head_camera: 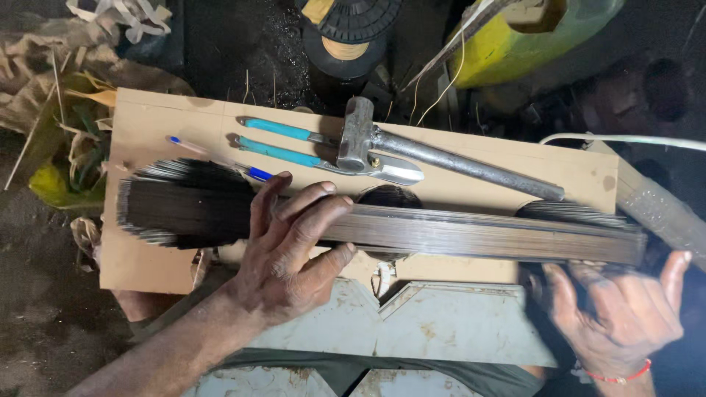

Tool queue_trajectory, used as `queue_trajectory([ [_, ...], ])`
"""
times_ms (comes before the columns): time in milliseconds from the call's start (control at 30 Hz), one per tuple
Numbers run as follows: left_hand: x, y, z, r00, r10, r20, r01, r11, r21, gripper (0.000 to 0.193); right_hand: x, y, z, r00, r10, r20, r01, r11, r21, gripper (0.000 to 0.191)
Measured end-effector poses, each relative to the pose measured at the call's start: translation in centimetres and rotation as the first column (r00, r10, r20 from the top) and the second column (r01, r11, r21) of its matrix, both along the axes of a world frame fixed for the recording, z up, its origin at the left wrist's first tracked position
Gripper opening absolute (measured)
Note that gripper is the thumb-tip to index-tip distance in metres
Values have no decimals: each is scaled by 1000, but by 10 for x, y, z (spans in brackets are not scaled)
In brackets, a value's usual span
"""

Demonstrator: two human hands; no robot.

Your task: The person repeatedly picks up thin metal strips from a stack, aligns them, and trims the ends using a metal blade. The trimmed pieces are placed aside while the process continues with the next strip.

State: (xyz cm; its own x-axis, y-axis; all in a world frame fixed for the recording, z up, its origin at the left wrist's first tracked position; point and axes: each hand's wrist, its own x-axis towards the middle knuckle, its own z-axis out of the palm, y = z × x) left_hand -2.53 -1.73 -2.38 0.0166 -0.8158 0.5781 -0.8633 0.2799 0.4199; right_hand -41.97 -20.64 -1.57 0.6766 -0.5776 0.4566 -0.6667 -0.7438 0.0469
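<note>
The left hand (290, 239) lies flat on a long bundle of thin wires (441, 234), with its fingers (312, 200) spread over the top and the thumb under the near side. The right hand (625, 312) is blurry; it is open with its palm against the right end of the wires, not closed on them. The wires lie across a brown board (158, 125) on the worktop. Just behind the wires are a hammer (412, 147), snips (323, 154) with blue handles, and a blue pen (213, 156). A yellow can (515, 51) stands farther back.
</note>
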Motion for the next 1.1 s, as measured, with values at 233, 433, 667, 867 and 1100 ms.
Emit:
queue_trajectory([
  [233,30,38,5,952,206,226,-168,970,-176,21,8,-1,11,999,-13,-37,13,1000,-6,43],
  [433,34,36,-12,986,163,21,-161,983,-87,25,-24,-15,-16,999,-20,-28,22,997,75,53],
  [667,30,28,20,973,226,45,-230,965,130,32,16,-9,19,999,-19,-43,20,1000,19,46],
  [867,31,52,41,972,216,92,-231,948,220,19,69,71,54,960,270,79,-280,938,202,32],
  [1100,-47,57,47,981,-186,56,143,889,436,64,117,106,30,769,632,98,-574,614,542,79],
])
